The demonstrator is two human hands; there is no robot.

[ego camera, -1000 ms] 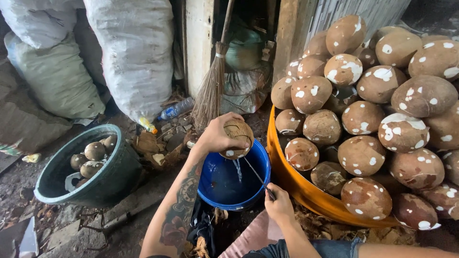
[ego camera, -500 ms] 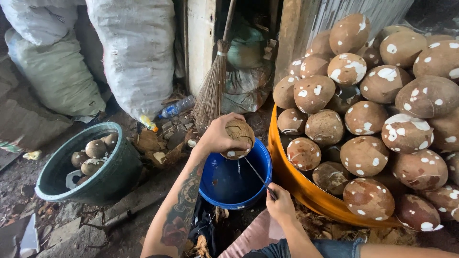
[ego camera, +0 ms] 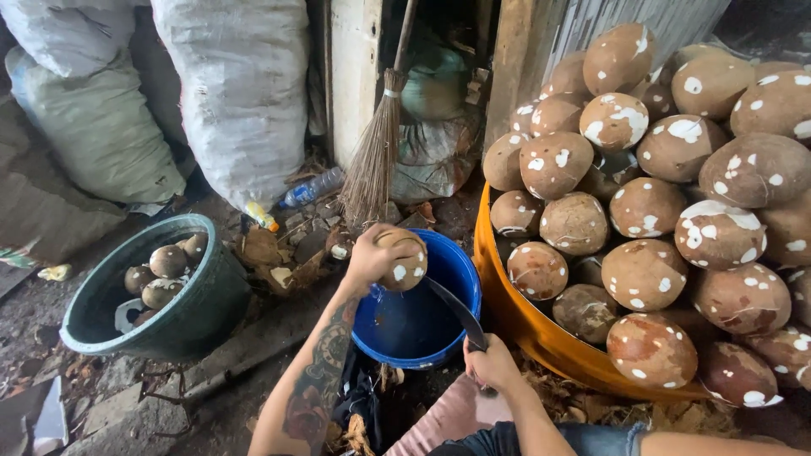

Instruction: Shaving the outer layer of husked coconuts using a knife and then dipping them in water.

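Note:
My left hand (ego camera: 369, 256) grips a brown, white-spotted peeled coconut (ego camera: 405, 263) over the near-left rim of a blue bucket (ego camera: 452, 274). My right hand (ego camera: 492, 363) holds a dark curved knife (ego camera: 454, 309) by its handle, the blade slanting up across the bucket with its tip right below the coconut. Both forearms reach in from the bottom edge, the left one tattooed.
An orange tub (ego camera: 524, 325) heaped with several spotted coconuts (ego camera: 646, 207) fills the right side. A green basin (ego camera: 198, 312) with a few coconuts sits at left. White sacks (ego camera: 241, 84), a broom (ego camera: 376, 160) and a plastic bottle (ego camera: 308, 189) stand behind, with husk scraps on the ground.
The trickle of water from the coconut into the bucket has stopped. My left hand has lowered the coconut slightly; the knife blade now reaches up to it.

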